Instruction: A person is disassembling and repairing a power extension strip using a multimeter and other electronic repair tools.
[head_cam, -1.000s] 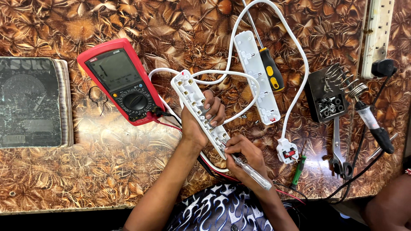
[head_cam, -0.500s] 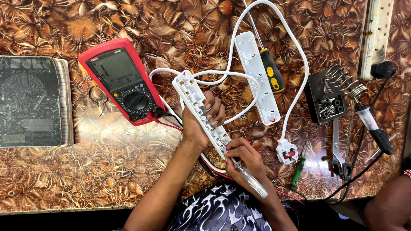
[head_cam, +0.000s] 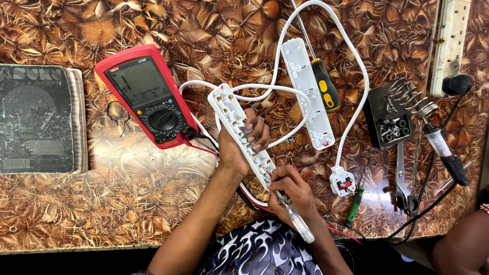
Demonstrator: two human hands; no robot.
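While our left hand [head_cam: 242, 140] clasps the open power strip [head_cam: 243, 136] slanting toward lower right, our right hand [head_cam: 291, 191] grips a screwdriver [head_cam: 295, 219] at its lower end.

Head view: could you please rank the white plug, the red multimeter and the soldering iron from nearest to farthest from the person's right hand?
From the right hand:
1. White plug, just to its right on the table.
2. Red multimeter, up and to the left, beyond the left hand.
3. Soldering iron, far right, resting in its coiled stand.

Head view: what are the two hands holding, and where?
Left hand grips the open white power strip around its middle; right hand holds a clear-handled screwdriver by its handle.
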